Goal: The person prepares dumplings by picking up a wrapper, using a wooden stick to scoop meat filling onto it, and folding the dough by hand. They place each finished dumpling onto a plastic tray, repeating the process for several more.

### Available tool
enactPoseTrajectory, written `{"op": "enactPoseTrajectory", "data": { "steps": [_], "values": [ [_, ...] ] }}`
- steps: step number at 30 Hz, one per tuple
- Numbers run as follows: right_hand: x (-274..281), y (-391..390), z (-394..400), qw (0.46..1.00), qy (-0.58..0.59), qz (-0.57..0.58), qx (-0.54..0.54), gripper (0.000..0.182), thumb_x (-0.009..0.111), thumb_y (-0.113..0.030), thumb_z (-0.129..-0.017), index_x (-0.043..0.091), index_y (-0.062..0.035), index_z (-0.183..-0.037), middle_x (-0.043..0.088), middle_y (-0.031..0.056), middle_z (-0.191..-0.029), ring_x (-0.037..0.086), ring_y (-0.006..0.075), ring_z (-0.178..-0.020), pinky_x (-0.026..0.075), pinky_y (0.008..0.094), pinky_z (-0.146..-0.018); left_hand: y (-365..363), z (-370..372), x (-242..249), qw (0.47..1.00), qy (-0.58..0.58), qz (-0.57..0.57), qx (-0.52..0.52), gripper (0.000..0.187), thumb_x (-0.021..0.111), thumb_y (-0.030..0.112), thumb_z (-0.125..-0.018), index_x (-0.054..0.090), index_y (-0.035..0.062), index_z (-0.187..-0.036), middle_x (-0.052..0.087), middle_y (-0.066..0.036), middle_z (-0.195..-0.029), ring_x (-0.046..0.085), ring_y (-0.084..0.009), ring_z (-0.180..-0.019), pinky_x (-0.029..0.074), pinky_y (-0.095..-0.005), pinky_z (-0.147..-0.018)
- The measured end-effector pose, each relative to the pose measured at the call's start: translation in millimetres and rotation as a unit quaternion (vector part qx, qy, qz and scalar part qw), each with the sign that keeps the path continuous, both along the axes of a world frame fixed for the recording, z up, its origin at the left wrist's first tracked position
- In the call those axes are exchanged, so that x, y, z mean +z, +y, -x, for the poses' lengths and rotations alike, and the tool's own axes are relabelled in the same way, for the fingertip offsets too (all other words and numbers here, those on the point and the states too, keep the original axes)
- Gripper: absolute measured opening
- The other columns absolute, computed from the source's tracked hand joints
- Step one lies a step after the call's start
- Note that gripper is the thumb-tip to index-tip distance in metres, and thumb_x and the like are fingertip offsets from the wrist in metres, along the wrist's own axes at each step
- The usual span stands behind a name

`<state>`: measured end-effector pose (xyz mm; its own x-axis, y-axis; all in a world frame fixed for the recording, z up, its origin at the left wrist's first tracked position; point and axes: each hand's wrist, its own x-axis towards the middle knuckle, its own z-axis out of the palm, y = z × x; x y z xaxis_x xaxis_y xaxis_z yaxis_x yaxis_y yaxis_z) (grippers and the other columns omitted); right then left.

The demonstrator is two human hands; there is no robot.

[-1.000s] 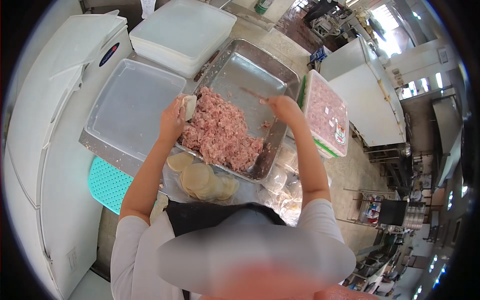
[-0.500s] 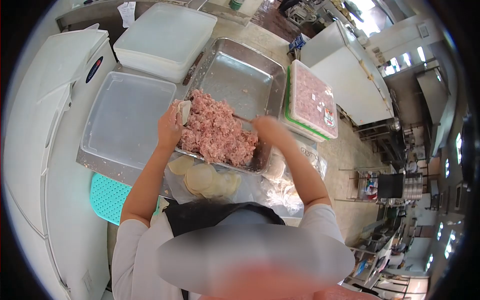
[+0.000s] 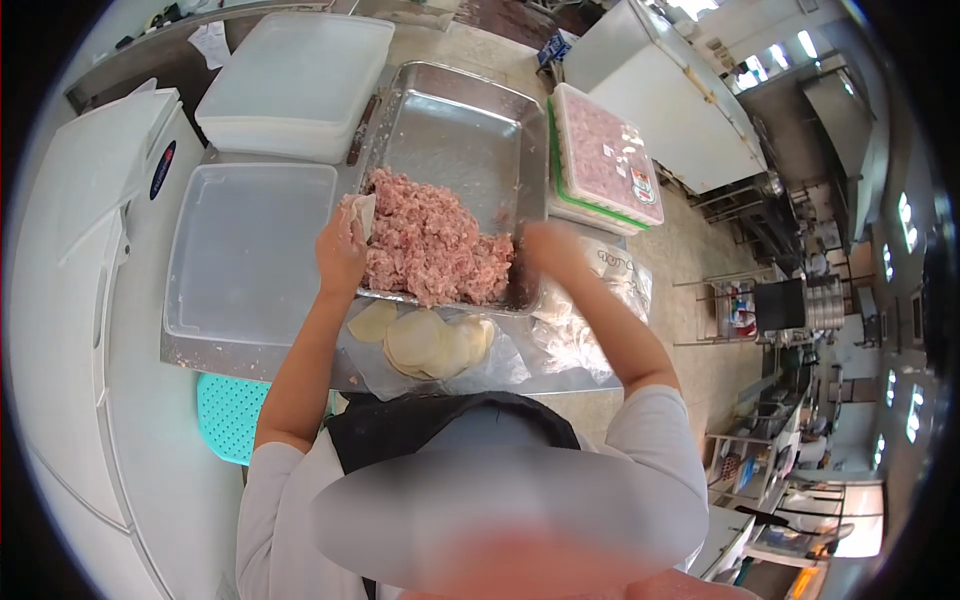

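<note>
wrapper stack point(image 3: 425, 340) on worktop point(image 3: 300, 362), nearest | left hand point(image 3: 340, 250) grip closed round a wrapper point(image 3: 364, 214) at tray's left edge | right hand point(image 3: 550, 250) blurred, grip cannot be told | minced meat point(image 3: 435, 245) in near half of steel tray point(image 3: 470, 120) | lidded boxes point(image 3: 295, 85) beyond

Oval dark logo on white freezer point(image 3: 100, 200) side at point(image 3: 161, 170), lettering too small to read. Plastic bag point(image 3: 610, 280) by metal tray carries faint print, unreadable. Sealed meat pack point(image 3: 605, 155) has a coloured label, text illegible.
</note>
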<state>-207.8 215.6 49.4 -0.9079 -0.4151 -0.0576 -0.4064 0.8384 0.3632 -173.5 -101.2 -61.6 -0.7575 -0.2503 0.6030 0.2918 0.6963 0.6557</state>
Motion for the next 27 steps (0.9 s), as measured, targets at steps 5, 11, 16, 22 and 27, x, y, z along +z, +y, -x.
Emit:
{"op": "enactPoseTrajectory", "data": {
  "steps": [5,11,16,22,27],
  "values": [
    [17.7,15.1,-12.0,0.995,-0.004,0.065,0.079,0.015,0.057,-0.012,-0.076,0.065,-0.0077,-0.063,0.064,0.0135,-0.063,0.066,0.0299,-0.06,0.052,0.0406,-0.054,0.2,-2.0,0.6,1.0,0.003,0.006,-0.008,0.029,0.052,0.003,-0.088,0.058,0.0057,-0.116,0.064,-0.014,-0.11,0.063,-0.0356,-0.094,0.052,-0.04,-0.078],
    [-25.1,-3.2,-51.6,0.985,-0.048,0.114,0.119,0.012,0.056,-0.011,-0.075,0.065,-0.0072,-0.068,0.063,0.0131,-0.065,0.065,0.0276,-0.068,0.052,0.0403,-0.061,-0.6,-2.1,2.6,1.0,-0.001,-0.01,-0.01,0.029,0.051,0.003,-0.087,0.058,0.005,-0.116,0.064,-0.015,-0.11,0.063,-0.0359,-0.094,0.052,-0.0398,-0.078],
    [-12.6,22.4,-58.6,0.995,-0.052,0.034,-0.078,0.011,0.055,-0.01,-0.075,0.064,-0.0073,-0.069,0.063,0.0123,-0.07,0.064,0.0286,-0.07,0.051,0.0408,-0.062,-0.1,-2.3,0.9,1.0,-0.002,0.003,-0.007,0.028,0.051,0.003,-0.088,0.059,0.0043,-0.115,0.064,-0.016,-0.112,0.063,-0.0362,-0.096,0.052,-0.0406,-0.079],
    [14.3,-8.1,-86.2,0.992,-0.076,0.103,0.009,0.017,0.052,-0.012,-0.082,0.066,-0.0058,-0.073,0.065,0.0138,-0.072,0.065,0.0314,-0.067,0.051,0.0425,-0.058,-0.6,-0.6,-1.9,0.999,0.031,0.014,-0.011,0.027,0.051,0.003,-0.088,0.059,0.003,-0.114,0.063,-0.018,-0.113,0.063,-0.0373,-0.097,0.053,-0.0406,-0.079],
    [-16.2,26.0,-71.3,0.988,-0.097,0.092,-0.074,0.016,0.054,-0.014,-0.079,0.068,-0.0065,-0.075,0.066,0.0144,-0.073,0.066,0.0315,-0.07,0.052,0.0428,-0.059,0.9,-0.7,-9.6,1.0,0.021,0.007,0.01,0.025,0.051,0.004,-0.09,0.059,0.0029,-0.114,0.063,-0.02,-0.111,0.063,-0.0381,-0.096,0.053,-0.0413,-0.078]
  ]
}}
